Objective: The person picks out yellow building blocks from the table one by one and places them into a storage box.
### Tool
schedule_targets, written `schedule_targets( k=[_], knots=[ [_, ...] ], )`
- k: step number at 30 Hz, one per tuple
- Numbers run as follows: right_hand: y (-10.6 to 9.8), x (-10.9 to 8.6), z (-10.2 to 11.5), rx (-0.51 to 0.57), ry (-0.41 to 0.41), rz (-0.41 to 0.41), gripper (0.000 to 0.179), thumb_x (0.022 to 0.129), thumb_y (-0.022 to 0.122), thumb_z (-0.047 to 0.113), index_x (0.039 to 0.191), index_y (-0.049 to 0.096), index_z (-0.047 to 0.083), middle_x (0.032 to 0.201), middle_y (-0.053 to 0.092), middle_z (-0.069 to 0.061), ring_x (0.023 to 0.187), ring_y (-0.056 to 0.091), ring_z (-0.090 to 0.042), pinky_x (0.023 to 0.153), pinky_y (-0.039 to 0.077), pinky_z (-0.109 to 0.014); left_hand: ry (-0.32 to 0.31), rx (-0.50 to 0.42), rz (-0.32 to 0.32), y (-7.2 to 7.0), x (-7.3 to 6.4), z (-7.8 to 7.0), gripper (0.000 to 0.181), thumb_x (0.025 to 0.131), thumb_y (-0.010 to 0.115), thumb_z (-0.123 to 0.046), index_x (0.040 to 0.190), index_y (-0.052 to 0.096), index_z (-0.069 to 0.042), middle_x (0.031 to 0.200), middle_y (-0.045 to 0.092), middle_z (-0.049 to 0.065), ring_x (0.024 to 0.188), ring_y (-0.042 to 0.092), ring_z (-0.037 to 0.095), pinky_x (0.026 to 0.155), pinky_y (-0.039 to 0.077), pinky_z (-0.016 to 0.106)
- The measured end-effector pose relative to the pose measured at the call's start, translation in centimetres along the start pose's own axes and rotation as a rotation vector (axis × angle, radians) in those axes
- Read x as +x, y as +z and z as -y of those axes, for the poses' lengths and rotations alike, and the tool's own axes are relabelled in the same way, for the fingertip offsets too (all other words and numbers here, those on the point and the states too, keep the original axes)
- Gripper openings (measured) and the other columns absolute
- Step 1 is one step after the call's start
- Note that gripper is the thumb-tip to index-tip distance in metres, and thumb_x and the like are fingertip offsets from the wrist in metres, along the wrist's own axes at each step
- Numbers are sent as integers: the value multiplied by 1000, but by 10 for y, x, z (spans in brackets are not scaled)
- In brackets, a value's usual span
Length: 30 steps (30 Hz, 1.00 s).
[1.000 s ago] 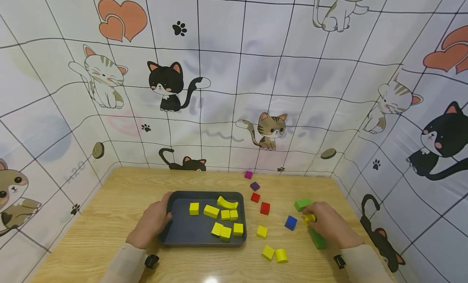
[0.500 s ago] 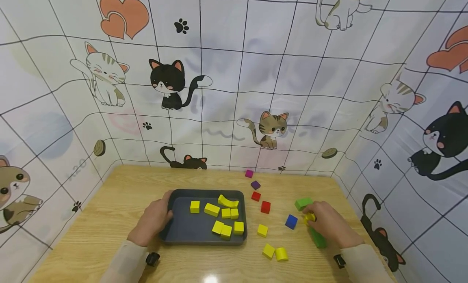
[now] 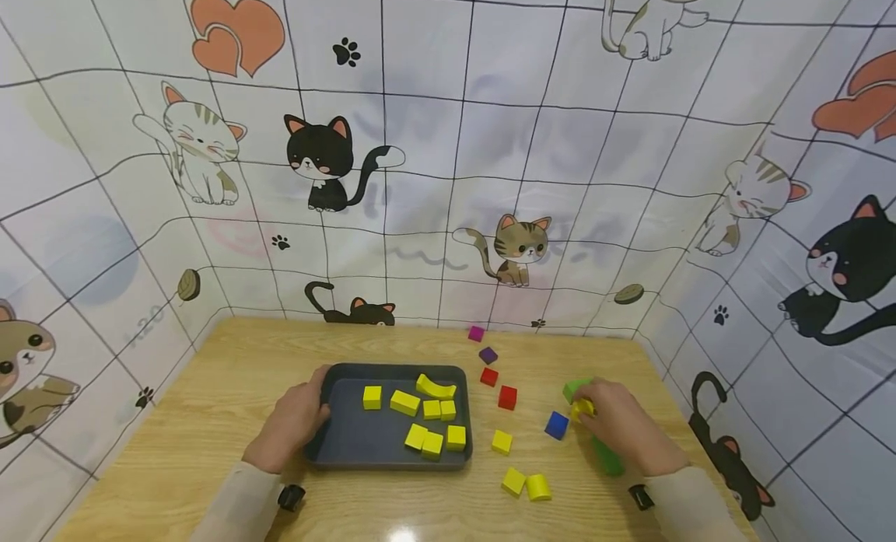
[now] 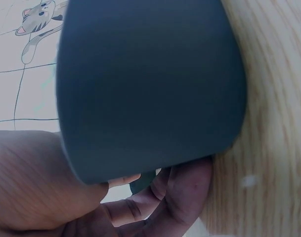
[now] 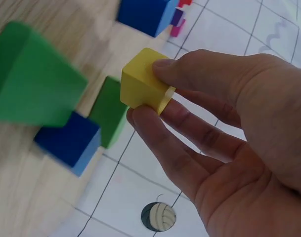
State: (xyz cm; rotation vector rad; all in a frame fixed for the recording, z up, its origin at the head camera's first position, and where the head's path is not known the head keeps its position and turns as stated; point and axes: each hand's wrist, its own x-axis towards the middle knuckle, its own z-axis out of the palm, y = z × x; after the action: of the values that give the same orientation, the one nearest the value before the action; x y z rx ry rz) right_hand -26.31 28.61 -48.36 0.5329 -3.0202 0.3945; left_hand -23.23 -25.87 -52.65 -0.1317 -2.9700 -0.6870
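As right hand [image 3: 616, 417] is pinching yellow block [image 5: 138, 81], likely light, rigid, by its sides, left hand [image 3: 290, 419] is gripping tray [image 3: 357, 441].

no readable text, brands or numbers in any of the three views. closest thing: a faint grey-blue mark [image 3: 145, 319] on the left side of the printed wall sheet [image 3: 420, 29], between the round brown button shape [image 3: 188, 285] and a black paw print [image 3: 144, 398]. it's shaped a bit like digits, but too pale and small to read; can't tell if it's lettering or just pattern.
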Motion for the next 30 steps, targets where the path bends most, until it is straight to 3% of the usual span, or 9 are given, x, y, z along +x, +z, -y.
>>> schedule_targets(
  k=[6,13,21,30],
  knots=[
    [-1,3,19,5,-45,-31,29,95,93,2,122,87,1,104,78,-6,84,62,-11,72,59,-31,-15,1,10,0,-1,1,73,102,78,1,166,45,11,109,80,28,82,69,28,75,62,51],
    [0,8,45,2,-65,-58,31,93,94,3,123,86,2,106,78,-5,83,62,-8,72,58,-26,12,-3,-8,0,-1,-3,72,101,77,2,165,46,11,104,79,27,80,68,28,75,62,52],
    [7,19,82,66,-140,-63,30,95,93,3,124,86,4,110,78,-7,84,73,-16,76,66,-27,0,-5,2,-1,-1,-3,73,101,76,1,166,45,12,103,78,26,80,67,28,75,61,52],
    [16,36,126,111,-316,-53,29,97,93,5,125,85,4,117,80,-10,82,68,-16,75,62,-21,14,2,-6,-1,-3,-2,72,101,76,2,165,44,13,102,78,27,79,67,28,73,60,51]
  ],
)
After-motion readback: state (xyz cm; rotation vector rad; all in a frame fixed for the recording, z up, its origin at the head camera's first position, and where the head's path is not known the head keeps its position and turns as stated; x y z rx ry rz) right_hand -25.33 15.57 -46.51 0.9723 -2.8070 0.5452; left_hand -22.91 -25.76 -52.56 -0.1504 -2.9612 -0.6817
